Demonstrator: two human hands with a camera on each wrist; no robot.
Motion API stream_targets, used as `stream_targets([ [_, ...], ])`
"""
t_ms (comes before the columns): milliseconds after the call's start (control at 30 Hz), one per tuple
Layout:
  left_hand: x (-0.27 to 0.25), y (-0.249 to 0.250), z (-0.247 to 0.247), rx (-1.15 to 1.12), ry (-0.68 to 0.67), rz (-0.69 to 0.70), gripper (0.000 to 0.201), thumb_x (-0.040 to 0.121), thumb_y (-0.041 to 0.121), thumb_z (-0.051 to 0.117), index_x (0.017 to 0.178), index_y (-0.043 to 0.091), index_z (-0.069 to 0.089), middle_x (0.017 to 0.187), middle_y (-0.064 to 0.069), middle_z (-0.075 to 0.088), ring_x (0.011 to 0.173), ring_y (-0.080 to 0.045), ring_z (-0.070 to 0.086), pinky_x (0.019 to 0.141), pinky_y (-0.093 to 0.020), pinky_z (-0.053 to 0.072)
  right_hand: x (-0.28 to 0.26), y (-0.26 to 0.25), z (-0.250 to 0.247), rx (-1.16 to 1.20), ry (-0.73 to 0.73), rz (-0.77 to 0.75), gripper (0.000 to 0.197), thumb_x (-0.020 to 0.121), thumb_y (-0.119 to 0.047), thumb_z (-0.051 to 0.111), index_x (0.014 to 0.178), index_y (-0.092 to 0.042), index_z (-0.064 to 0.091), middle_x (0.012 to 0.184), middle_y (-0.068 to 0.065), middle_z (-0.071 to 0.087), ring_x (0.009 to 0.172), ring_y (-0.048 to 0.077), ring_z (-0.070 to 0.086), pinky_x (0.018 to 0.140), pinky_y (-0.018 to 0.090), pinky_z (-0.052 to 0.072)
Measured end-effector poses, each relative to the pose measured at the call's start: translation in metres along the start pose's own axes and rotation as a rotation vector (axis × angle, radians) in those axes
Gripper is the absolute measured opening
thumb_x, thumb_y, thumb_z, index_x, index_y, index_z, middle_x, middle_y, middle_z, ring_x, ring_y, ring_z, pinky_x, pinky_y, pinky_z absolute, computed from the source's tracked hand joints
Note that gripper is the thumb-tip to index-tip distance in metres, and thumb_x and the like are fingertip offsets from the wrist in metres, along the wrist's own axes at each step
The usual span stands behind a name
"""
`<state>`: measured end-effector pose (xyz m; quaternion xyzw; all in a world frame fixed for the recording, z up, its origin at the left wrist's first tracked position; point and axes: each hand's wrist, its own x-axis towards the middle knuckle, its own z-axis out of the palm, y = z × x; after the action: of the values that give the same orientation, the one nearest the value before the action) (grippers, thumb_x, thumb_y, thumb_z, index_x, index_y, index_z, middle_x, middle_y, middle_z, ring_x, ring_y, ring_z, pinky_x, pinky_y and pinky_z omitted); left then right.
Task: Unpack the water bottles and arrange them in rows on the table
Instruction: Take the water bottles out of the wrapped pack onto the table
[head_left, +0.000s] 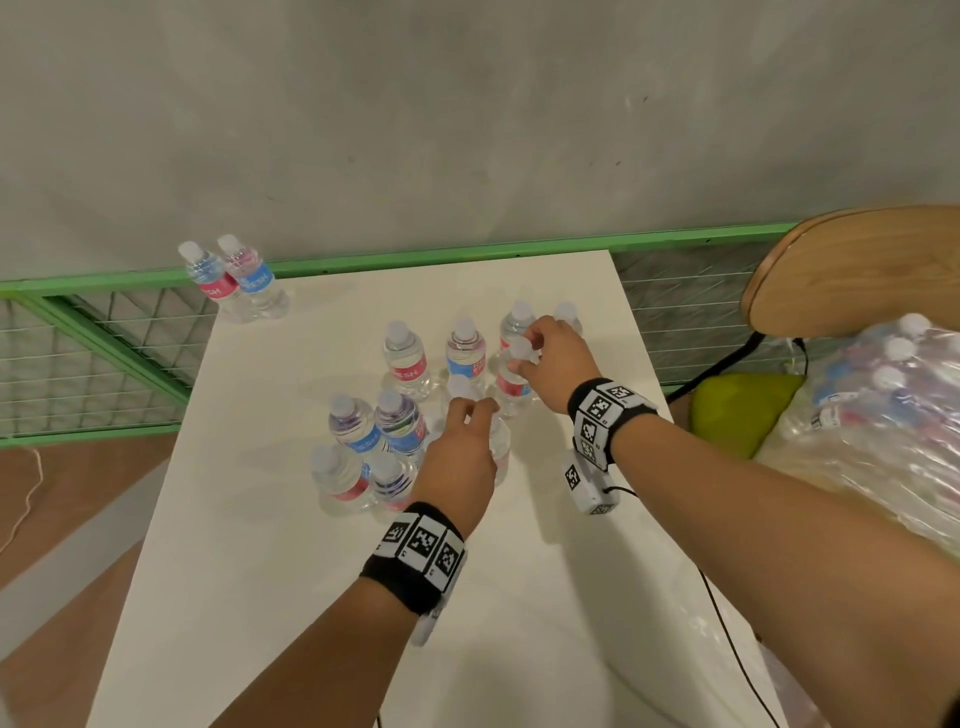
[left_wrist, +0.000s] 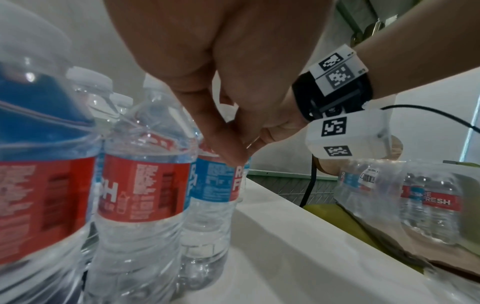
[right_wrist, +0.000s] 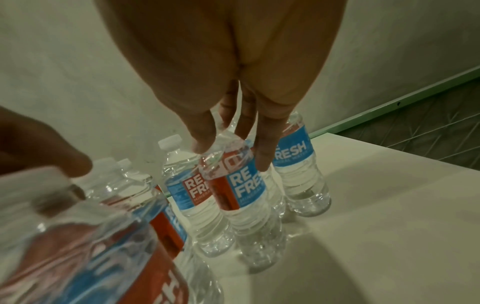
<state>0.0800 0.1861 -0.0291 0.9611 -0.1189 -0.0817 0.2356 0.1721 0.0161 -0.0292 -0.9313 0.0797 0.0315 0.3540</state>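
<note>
Several small water bottles with red and blue labels stand on the white table (head_left: 311, 597), some in a back row (head_left: 405, 358) and some in a front cluster (head_left: 363, 447). My left hand (head_left: 472, 413) grips the top of one bottle (head_left: 500, 452) beside the front cluster. In the right wrist view this bottle (right_wrist: 91, 246) is blurred in the foreground, with the left hand's fingers (right_wrist: 64, 162) on its cap. My right hand (head_left: 524, 353) pinches the neck of a red-labelled bottle (head_left: 511, 387), which leans slightly (right_wrist: 239, 185) among the back bottles.
Two more bottles (head_left: 234, 280) stand at the table's far left corner. A shrink-wrapped pack of bottles (head_left: 883, 415) lies at the right, beside a wooden chair back (head_left: 857, 265) and a green cushion (head_left: 737, 410). A green mesh rail (head_left: 415, 257) runs behind the table.
</note>
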Motion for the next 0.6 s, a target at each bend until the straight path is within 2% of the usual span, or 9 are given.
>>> stream_targets([
  [100, 0.001, 0.000, 0.001, -0.002, 0.003, 0.000, 0.068, 0.079, -0.004, 0.062, 0.137, 0.023, 0.038, 0.137, 0.000, 0.032, 0.079, -0.025, 0.063, 0.067, -0.036, 0.055, -0.015, 0.007, -0.008, 0.032, -0.046, 0.035, 0.052, 0.080, -0.030, 0.075, 0.124, -0.017, 0.049, 0.114, 0.002, 0.056, 0.100, 0.020, 0.057, 0.085, 0.029, 0.045],
  [167, -0.001, 0.001, 0.000, -0.032, 0.010, -0.009, 0.071, 0.078, -0.004, 0.063, 0.139, 0.023, 0.039, 0.140, 0.000, 0.033, 0.085, -0.024, 0.064, 0.070, -0.033, 0.055, -0.032, 0.015, -0.016, 0.029, -0.075, 0.053, 0.053, 0.080, -0.032, 0.075, 0.125, -0.017, 0.050, 0.113, 0.001, 0.056, 0.098, 0.016, 0.056, 0.086, 0.027, 0.045],
  [233, -0.006, 0.004, -0.001, -0.088, 0.030, 0.006, 0.069, 0.079, -0.001, 0.063, 0.140, 0.023, 0.040, 0.142, 0.001, 0.034, 0.092, -0.023, 0.063, 0.073, -0.033, 0.056, -0.054, 0.030, -0.025, 0.012, -0.090, 0.066, 0.039, 0.082, -0.031, 0.073, 0.116, -0.018, 0.058, 0.110, -0.001, 0.059, 0.091, 0.013, 0.056, 0.086, 0.027, 0.047],
  [333, -0.014, 0.017, -0.003, -0.149, 0.136, 0.081, 0.059, 0.080, 0.010, 0.067, 0.133, 0.024, 0.045, 0.138, 0.006, 0.036, 0.089, -0.016, 0.060, 0.069, -0.033, 0.055, -0.095, 0.060, -0.041, 0.067, -0.074, 0.103, 0.018, 0.084, -0.027, 0.072, 0.098, -0.023, 0.063, 0.098, -0.005, 0.063, 0.083, 0.013, 0.060, 0.078, 0.024, 0.049],
  [400, -0.014, 0.033, -0.003, -0.223, 0.169, 0.121, 0.053, 0.081, 0.014, 0.067, 0.128, 0.026, 0.048, 0.130, 0.011, 0.041, 0.087, -0.003, 0.052, 0.069, -0.021, 0.047, -0.125, 0.082, -0.054, 0.126, -0.057, 0.134, 0.010, 0.085, -0.025, 0.071, 0.092, -0.025, 0.064, 0.091, -0.009, 0.065, 0.080, 0.011, 0.062, 0.069, 0.019, 0.047],
  [467, -0.011, 0.055, 0.002, -0.257, 0.101, 0.185, 0.041, 0.083, 0.018, 0.065, 0.121, 0.028, 0.052, 0.120, 0.017, 0.048, 0.079, 0.002, 0.049, 0.068, -0.011, 0.036, -0.152, 0.104, -0.068, 0.180, -0.015, 0.203, 0.005, 0.087, -0.023, 0.069, 0.089, -0.024, 0.065, 0.086, -0.009, 0.066, 0.078, 0.010, 0.062, 0.063, 0.016, 0.047],
  [533, -0.006, 0.082, 0.013, -0.256, -0.043, 0.279, 0.029, 0.086, 0.019, 0.063, 0.111, 0.031, 0.056, 0.110, 0.020, 0.053, 0.068, 0.005, 0.051, 0.069, -0.011, 0.036, -0.175, 0.129, -0.081, 0.253, 0.063, 0.299, 0.006, 0.087, -0.019, 0.068, 0.085, -0.024, 0.066, 0.081, -0.005, 0.067, 0.075, 0.013, 0.062, 0.063, 0.018, 0.049],
  [600, -0.002, 0.114, 0.032, -0.256, -0.213, 0.369, 0.021, 0.087, 0.020, 0.061, 0.105, 0.031, 0.058, 0.100, 0.018, 0.058, 0.067, 0.009, 0.051, 0.071, -0.015, 0.039, -0.196, 0.153, -0.093, 0.299, 0.145, 0.372, 0.011, 0.087, -0.017, 0.069, 0.079, -0.024, 0.065, 0.076, 0.000, 0.067, 0.070, 0.016, 0.061, 0.062, 0.023, 0.051],
])
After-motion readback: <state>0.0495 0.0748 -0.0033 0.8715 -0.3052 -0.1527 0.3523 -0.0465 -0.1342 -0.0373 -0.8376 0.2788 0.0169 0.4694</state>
